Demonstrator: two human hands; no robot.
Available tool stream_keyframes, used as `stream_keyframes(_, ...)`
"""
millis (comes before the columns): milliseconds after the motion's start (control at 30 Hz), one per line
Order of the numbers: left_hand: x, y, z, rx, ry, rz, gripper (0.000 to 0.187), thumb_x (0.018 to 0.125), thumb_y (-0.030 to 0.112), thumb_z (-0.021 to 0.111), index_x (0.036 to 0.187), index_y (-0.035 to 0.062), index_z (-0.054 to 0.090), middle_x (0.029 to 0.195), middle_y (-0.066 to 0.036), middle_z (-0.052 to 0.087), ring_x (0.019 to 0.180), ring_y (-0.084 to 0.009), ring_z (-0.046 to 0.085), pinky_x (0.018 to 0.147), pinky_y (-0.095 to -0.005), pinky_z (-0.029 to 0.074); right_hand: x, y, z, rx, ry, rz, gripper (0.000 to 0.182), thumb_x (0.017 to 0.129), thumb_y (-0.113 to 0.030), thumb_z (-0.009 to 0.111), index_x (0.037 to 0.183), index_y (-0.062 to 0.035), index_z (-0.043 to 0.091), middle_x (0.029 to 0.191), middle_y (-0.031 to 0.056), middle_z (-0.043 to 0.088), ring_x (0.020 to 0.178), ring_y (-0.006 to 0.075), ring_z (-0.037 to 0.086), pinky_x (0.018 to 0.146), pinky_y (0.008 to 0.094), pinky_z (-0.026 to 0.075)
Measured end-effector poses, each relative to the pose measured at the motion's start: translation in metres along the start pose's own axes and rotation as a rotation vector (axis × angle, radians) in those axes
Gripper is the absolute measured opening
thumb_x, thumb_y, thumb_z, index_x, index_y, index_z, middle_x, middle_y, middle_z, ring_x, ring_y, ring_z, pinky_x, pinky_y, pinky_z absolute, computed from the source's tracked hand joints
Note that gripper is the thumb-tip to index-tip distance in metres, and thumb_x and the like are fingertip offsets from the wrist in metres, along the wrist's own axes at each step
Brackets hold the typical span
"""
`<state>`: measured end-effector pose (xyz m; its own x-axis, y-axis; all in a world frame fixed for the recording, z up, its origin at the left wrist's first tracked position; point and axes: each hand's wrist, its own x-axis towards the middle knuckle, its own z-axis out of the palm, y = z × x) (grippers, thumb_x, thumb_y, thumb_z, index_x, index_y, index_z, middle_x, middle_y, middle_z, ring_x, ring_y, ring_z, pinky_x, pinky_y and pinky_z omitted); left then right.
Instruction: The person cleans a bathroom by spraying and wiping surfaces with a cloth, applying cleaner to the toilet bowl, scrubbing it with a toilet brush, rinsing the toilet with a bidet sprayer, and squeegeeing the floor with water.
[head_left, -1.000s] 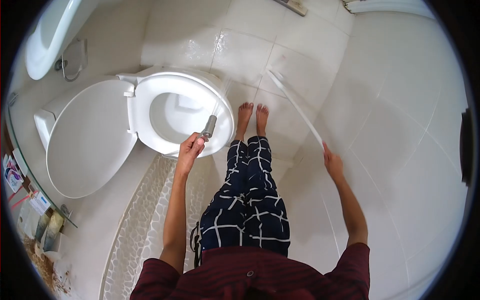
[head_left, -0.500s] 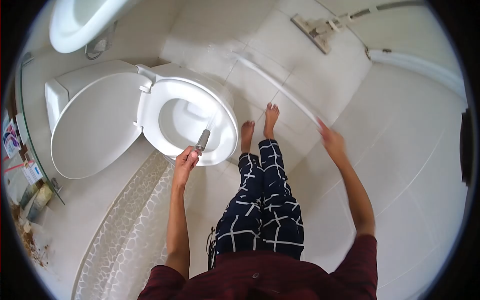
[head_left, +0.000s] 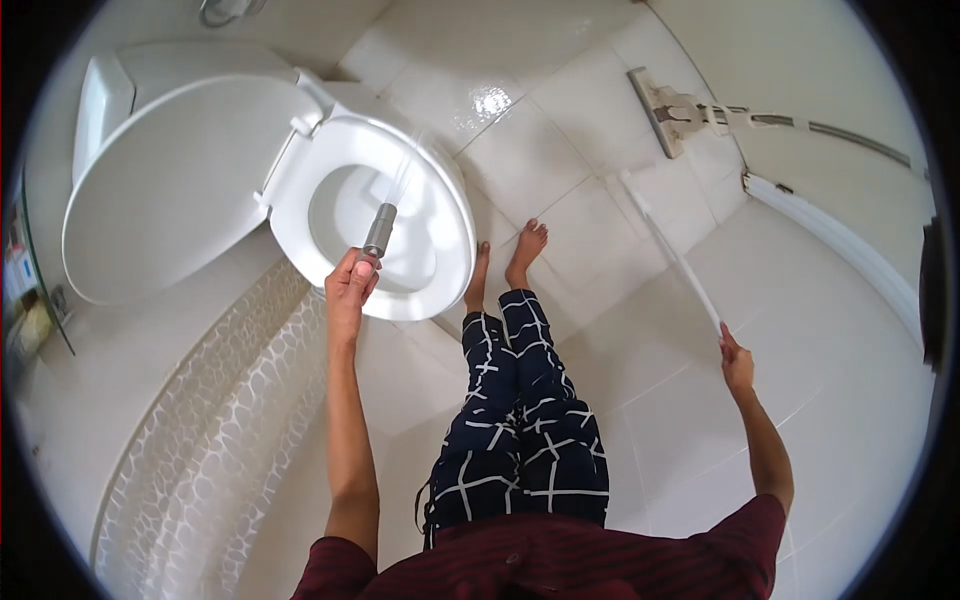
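Observation:
My left hand (head_left: pixel 350 290) is wrapped round a metal bidet sprayer (head_left: pixel 380 230), held above the front of the toilet seat (head_left: pixel 453 250). Thin streams of water (head_left: pixel 405 172) leave its nozzle, pointing away from me across the bowl toward the floor beyond. The toilet lid (head_left: pixel 185 190) stands raised. Off to the right, my right hand (head_left: pixel 737 364) grips the near end of a long white handle (head_left: pixel 672 252). Its far end reaches down to the floor tiles; what kind of head it has, I cannot make out.
A flat mop (head_left: pixel 665 115) rests at the far right by the wall. My bare feet (head_left: pixel 527 250) stand on tiles (head_left: pixel 515 165) that shine wet farther off. A pebble-patterned shower curtain (head_left: pixel 215 430) hangs left, near a glass shelf (head_left: pixel 42 270) with items.
My right hand and the white handle have swung right and nearer to me. The sprayer has shifted slightly up and left in view, still spraying. The view has turned, and the far floor now glistens.

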<state>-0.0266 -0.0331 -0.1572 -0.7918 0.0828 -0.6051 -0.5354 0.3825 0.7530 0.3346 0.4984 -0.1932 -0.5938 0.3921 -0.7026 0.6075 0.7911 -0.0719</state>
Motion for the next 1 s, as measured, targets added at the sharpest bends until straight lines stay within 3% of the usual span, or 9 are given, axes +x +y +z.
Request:
stream_keyframes(167, -0.012, -0.008, -0.016, -0.004, 0.046, -0.031, 0.039, 0.084, 0.045, 0.051, 0.079, 0.0065, 0.054, 0.061, 0.006, 0.040, 0.051, -0.0024, 0.032, 0.045, -0.0186, 0.022, 0.150, -0.159, 0.010, -0.155, 0.070, -0.320, 0.052, 0.086, -0.021, 0.047, 0.133, -0.0299, 0.026, 0.065, 0.0168, 0.056, 0.060, 0.0345, 0.055, 0.055, 0.0458, 0.043)
stream_keyframes(267, -0.017, -0.010, -0.015, 0.000, 0.090, -0.039, 0.039, 0.083, 0.046, 0.051, 0.079, 0.0071, 0.055, 0.064, 0.005, 0.043, 0.051, -0.0024, 0.033, 0.045, -0.0186, 0.023, 0.252, -0.284, 0.029, -0.037, 0.206, -0.568, 0.050, 0.083, -0.016, 0.047, 0.130, -0.0270, 0.034, 0.074, 0.0137, 0.058, 0.069, 0.0306, 0.057, 0.060, 0.0423, 0.047)
stream_keyframes(333, -0.017, -0.004, -0.007, 0.003, 0.131, -0.050, 0.039, 0.083, 0.046, 0.051, 0.080, 0.0073, 0.055, 0.066, 0.005, 0.045, 0.052, -0.0025, 0.033, 0.046, -0.0183, 0.023, 0.286, -0.388, 0.024, 0.034, 0.180, -0.591, 0.040, 0.083, -0.016, 0.046, 0.123, -0.0203, 0.045, 0.080, 0.0142, 0.059, 0.075, 0.0295, 0.059, 0.064, 0.0412, 0.047)
stream_keyframes(400, -0.018, 0.000, -0.001, 0.063, 0.140, -0.055, 0.044, 0.082, 0.052, 0.049, 0.079, 0.0082, 0.052, 0.067, 0.004, 0.044, 0.052, -0.0031, 0.035, 0.044, -0.0188, 0.024, 0.279, -0.467, 0.010, -0.006, 0.192, -0.586, 0.038, 0.084, -0.018, 0.046, 0.122, -0.0236, 0.046, 0.083, 0.0126, 0.061, 0.079, 0.0283, 0.060, 0.067, 0.0416, 0.048)
stream_keyframes(467, -0.032, -0.004, -0.011, 0.077, 0.103, -0.091, 0.044, 0.082, 0.051, 0.049, 0.081, 0.0080, 0.054, 0.067, 0.004, 0.044, 0.053, -0.0032, 0.035, 0.045, -0.0184, 0.024, 0.253, -0.450, 0.020, 0.158, 0.167, -0.537, 0.038, 0.085, -0.019, 0.044, 0.123, -0.0241, 0.045, 0.080, 0.0127, 0.061, 0.075, 0.0295, 0.060, 0.065, 0.0419, 0.048)
stream_keyframes(600, -0.043, -0.017, -0.026, -0.030, 0.014, -0.146, 0.037, 0.084, 0.042, 0.053, 0.088, 0.0061, 0.059, 0.066, 0.005, 0.044, 0.054, -0.0034, 0.033, 0.048, -0.0176, 0.024, 0.132, -0.293, 0.077, 0.348, 0.177, -0.379, 0.045, 0.085, -0.019, 0.049, 0.126, -0.0341, 0.039, 0.074, 0.0165, 0.060, 0.063, 0.0342, 0.058, 0.056, 0.0435, 0.045)
stream_keyframes(700, -0.060, -0.039, -0.017, -0.014, -0.130, -0.182, 0.035, 0.085, 0.039, 0.053, 0.088, 0.0049, 0.061, 0.064, 0.005, 0.041, 0.054, -0.0039, 0.032, 0.048, -0.0184, 0.024, 0.038, -0.206, 0.126, 0.475, 0.209, -0.170, 0.040, 0.088, -0.020, 0.047, 0.127, -0.0274, 0.041, 0.069, 0.0200, 0.058, 0.060, 0.0362, 0.056, 0.057, 0.0416, 0.045)
stream_keyframes(867, -0.067, -0.090, 0.027, 0.057, -0.385, -0.198, 0.033, 0.085, 0.035, 0.053, 0.081, 0.0027, 0.061, 0.058, 0.005, 0.038, 0.053, -0.0049, 0.030, 0.047, -0.0197, 0.024, -0.010, -0.188, 0.196, 0.491, 0.318, 0.069, 0.042, 0.089, -0.020, 0.044, 0.130, -0.0223, 0.036, 0.065, 0.0205, 0.055, 0.051, 0.0348, 0.050, 0.051, 0.0407, 0.041)
stream_keyframes(1000, -0.082, -0.138, 0.059, 0.069, -0.546, -0.250, 0.037, 0.083, 0.039, 0.055, 0.074, 0.0038, 0.058, 0.057, 0.005, 0.038, 0.053, -0.0053, 0.032, 0.048, -0.0206, 0.025, -0.134, -0.211, 0.282, 0.489, 0.119, 0.139, 0.046, 0.089, -0.021, 0.043, 0.134, -0.0200, 0.030, 0.066, 0.0219, 0.055, 0.049, 0.0348, 0.050, 0.047, 0.0438, 0.038)
